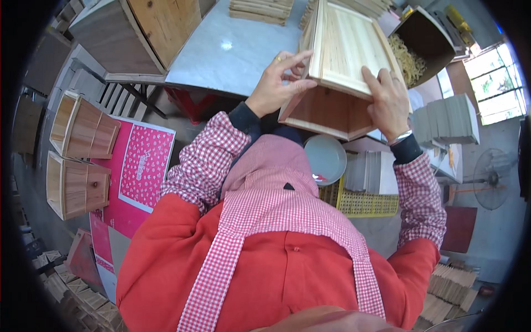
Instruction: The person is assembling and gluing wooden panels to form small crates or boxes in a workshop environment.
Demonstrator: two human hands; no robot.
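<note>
A pale wooden box (349,47) tilts at the table's near edge, with its open side toward me and its darker interior showing below. Its upper face is a framed panel of light planks. My left hand (284,80) grips the box's left corner between thumb and forefinger. Over the right edge of the panel, my right hand (389,102) is closed, its fingers on the top and its thumb out of sight. Both forearms wear checked sleeves. Whether the panel is fixed to the box or loose, I cannot tell.
Thin wooden pieces (261,10) are stacked on the white table (213,52). A bin of wood shavings (406,60) stands to the right. Two wooden tubs (83,127) stand at left. Below the box are a pale round basin (325,159) and a yellow crate (368,204).
</note>
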